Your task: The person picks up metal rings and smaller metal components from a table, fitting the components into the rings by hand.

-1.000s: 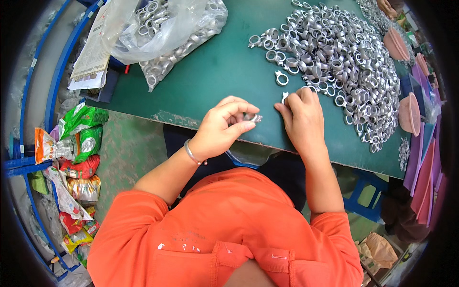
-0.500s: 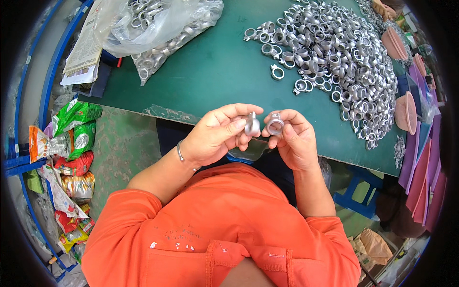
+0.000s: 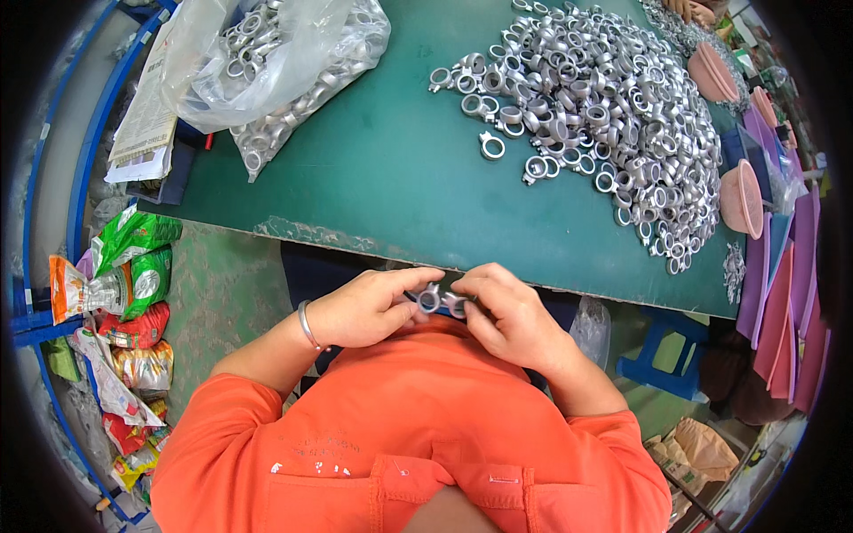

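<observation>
My left hand [image 3: 369, 306] is closed on a silver metal ring clamp [image 3: 430, 298], held between thumb and fingers in front of my orange shirt. Close beside it, a second metal ring clamp [image 3: 456, 306] sits in the pinch of my right hand [image 3: 511, 315]. The two rings are side by side, nearly touching; fingers partly cover both. Both hands hang just off the near edge of the green table [image 3: 391, 213]. On the table at the right lies a large heap of similar metal rings [image 3: 613, 115], with one loose ring [image 3: 491, 147] at its left side.
A clear plastic bag [image 3: 267, 80] of rings lies at the table's back left, near papers [image 3: 147, 115]. Pink baskets [image 3: 742, 197] and purple panels [image 3: 764, 284] line the right side. A blue stool [image 3: 662, 355] stands below. Colourful packages [image 3: 133, 240] fill the left shelf. Another person's hand [image 3: 702, 12] shows far right.
Both hands have come down toward my body, off the table edge, and the two rings are closer together. My right hand has turned palm down. The view has shifted slightly.
</observation>
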